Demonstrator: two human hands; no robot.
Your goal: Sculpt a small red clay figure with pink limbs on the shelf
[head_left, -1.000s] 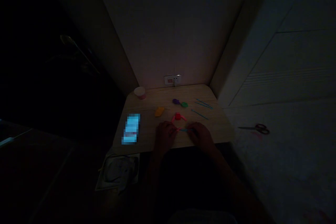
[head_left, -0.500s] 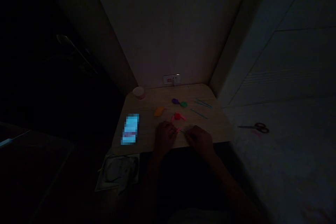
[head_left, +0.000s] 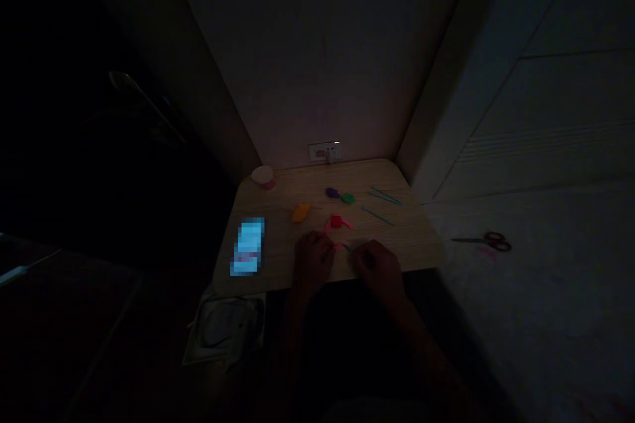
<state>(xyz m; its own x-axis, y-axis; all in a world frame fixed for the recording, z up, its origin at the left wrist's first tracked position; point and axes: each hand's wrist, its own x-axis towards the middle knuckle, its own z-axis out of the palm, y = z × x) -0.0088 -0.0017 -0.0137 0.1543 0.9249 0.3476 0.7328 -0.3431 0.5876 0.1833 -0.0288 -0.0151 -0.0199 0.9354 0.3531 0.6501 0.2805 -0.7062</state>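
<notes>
L hand (head_left: 312,263) & R hand (head_left: 377,271) in narrow grips, too dim to confirm hold, at pink clay strip (head_left: 337,246) & teal stick (head_left: 348,248), close together by tabletop (head_left: 411,238) front edge, red clay lump (head_left: 336,221) just ahead w/in reach

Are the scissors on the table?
No, the scissors lie on the pale surface to the right of the table, beyond its edge.
</notes>
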